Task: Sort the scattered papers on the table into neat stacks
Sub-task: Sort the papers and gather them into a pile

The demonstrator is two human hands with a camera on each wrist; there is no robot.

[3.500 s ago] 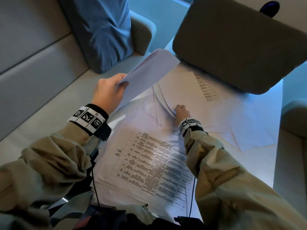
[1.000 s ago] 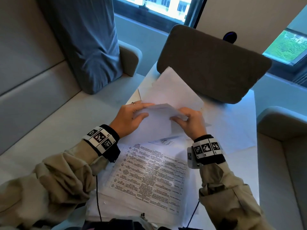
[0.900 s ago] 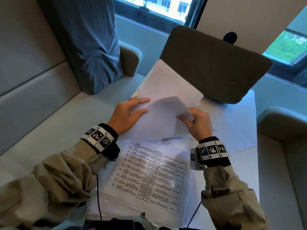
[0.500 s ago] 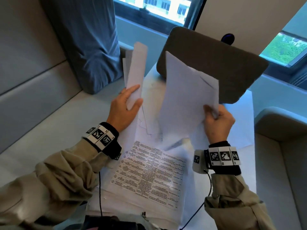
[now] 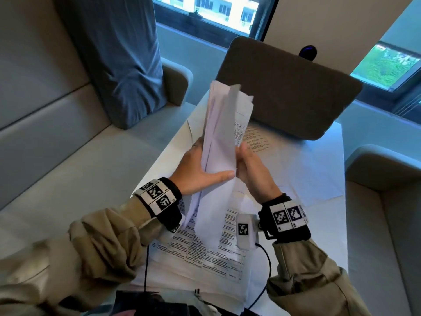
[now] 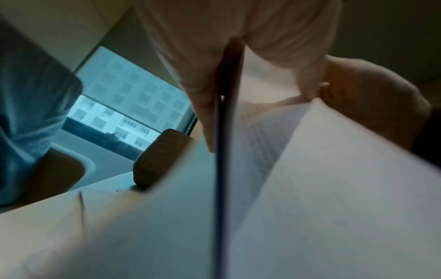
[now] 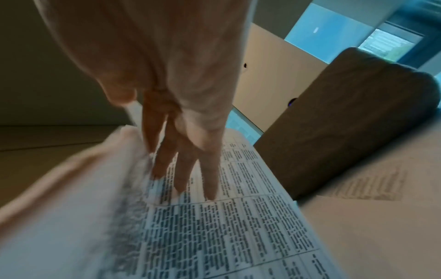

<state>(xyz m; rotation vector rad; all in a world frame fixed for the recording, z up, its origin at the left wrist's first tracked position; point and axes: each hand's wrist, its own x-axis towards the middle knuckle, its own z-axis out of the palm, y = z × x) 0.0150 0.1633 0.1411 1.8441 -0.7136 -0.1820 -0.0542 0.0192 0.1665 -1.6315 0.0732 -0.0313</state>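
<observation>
Far edge of white table (image 5: 330, 236) blocked by dark brown padded chair back (image 5: 289, 94). Passage open rightward over flat loose white sheets (image 5: 314, 174). Well left: blue fabric cushion (image 5: 118, 65).

Blue cushion (image 5: 118, 65) (standing upright), brown chair back (image 5: 289, 92).

Cool blue daylight from the window (image 5: 218, 12) ahead of me; the view through the glass is blown out near white. Room otherwise dim, everything tinted teal. The papers (image 5: 223, 137) I hold are backlit, near faces grey-lilac. Head view sharp, bowed at the edges. Left wrist view soft all over, the close paper edge a dark smear. Right wrist view: print under my right hand (image 7: 167, 85) shows as crisp rows, left side streaked with motion blur.
</observation>
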